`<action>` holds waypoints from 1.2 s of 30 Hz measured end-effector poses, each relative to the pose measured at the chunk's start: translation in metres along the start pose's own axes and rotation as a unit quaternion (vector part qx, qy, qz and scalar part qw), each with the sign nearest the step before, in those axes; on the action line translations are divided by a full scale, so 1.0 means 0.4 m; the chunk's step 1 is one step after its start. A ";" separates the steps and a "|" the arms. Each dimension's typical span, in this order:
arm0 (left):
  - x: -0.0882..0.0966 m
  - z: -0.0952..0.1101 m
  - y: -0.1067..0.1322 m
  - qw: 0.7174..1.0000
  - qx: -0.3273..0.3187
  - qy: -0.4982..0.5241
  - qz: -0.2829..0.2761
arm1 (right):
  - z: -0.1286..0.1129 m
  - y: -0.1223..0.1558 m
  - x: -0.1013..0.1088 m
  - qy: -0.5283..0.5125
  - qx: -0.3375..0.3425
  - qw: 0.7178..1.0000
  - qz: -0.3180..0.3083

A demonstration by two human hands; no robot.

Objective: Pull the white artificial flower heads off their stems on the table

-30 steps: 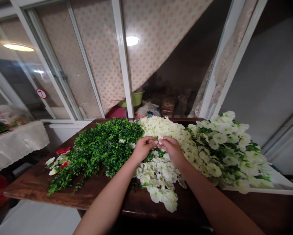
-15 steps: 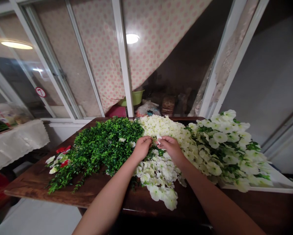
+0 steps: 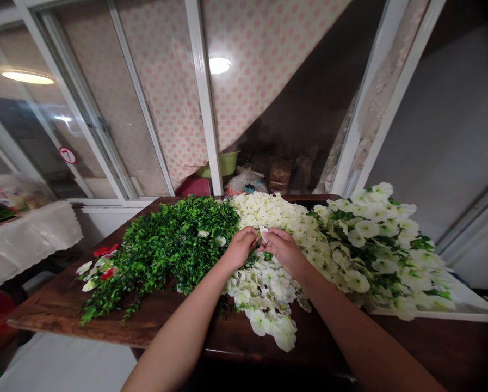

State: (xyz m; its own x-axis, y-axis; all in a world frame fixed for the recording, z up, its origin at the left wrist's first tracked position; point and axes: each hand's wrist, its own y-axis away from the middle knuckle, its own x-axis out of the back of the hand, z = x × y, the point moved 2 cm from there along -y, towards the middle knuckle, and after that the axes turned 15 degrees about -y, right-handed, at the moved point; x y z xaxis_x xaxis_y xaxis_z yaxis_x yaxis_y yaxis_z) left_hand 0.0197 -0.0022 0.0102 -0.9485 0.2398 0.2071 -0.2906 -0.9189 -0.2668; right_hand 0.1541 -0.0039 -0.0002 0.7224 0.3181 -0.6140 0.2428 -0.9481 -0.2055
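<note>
My left hand (image 3: 239, 249) and my right hand (image 3: 282, 249) meet over the middle of a dark wooden table (image 3: 56, 313). Both pinch a small white flower petal (image 3: 263, 233) between their fingertips. Below them lies a heap of loose white artificial flowers (image 3: 266, 299) that spills toward the front edge. More cream blossoms (image 3: 272, 211) are piled just behind the hands.
A mound of green artificial foliage (image 3: 166, 245) covers the table's left half, with red and white flowers (image 3: 99, 264) at its left end. White flower bunches with green leaves (image 3: 382, 245) lie on a white tray (image 3: 468, 310) at the right. Window frames and a dotted curtain (image 3: 247, 71) stand behind.
Both hands have shifted slightly up and away from me, still pinching the petal. The piles have not moved.
</note>
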 end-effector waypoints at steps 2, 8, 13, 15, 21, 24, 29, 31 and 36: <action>-0.008 0.006 0.004 1.000 0.000 0.016 -0.010 | 0.001 0.001 -0.005 -0.017 0.001 1.000 -0.009; -0.020 0.034 0.010 0.996 0.015 0.083 0.000 | 0.001 0.001 -0.012 -0.059 0.015 0.998 -0.017; -0.017 0.023 0.007 0.995 0.010 0.098 -0.016 | -0.003 0.005 -0.014 -0.043 0.020 0.998 -0.027; -0.016 0.014 0.005 0.994 0.012 0.107 -0.024 | -0.006 0.006 -0.016 -0.023 0.016 0.999 -0.033; -0.019 0.017 0.009 0.993 0.005 0.115 -0.024 | -0.007 0.006 -0.014 0.000 0.025 0.999 -0.030; -0.021 0.027 0.012 0.995 0.007 0.095 -0.005 | -0.003 0.006 -0.015 0.008 0.027 0.999 -0.037; -0.026 0.047 0.019 0.997 0.009 0.077 0.013 | 0.001 0.007 -0.018 -0.022 0.036 0.999 -0.032; -0.028 0.056 0.022 0.997 0.008 0.070 0.017 | 0.001 0.007 -0.019 -0.014 0.035 0.999 -0.033; -0.032 0.062 0.026 0.998 0.008 0.061 0.023 | 0.003 0.006 -0.015 0.005 0.038 0.999 -0.025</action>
State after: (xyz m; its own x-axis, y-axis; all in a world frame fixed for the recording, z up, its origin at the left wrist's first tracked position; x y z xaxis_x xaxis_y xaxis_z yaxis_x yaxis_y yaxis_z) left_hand 0.0319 -0.0224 0.0281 -0.9692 0.2335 0.0780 -0.2459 -0.9341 -0.2588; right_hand 0.1496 -0.0082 0.0021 0.7174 0.3653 -0.5932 0.2291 -0.9278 -0.2943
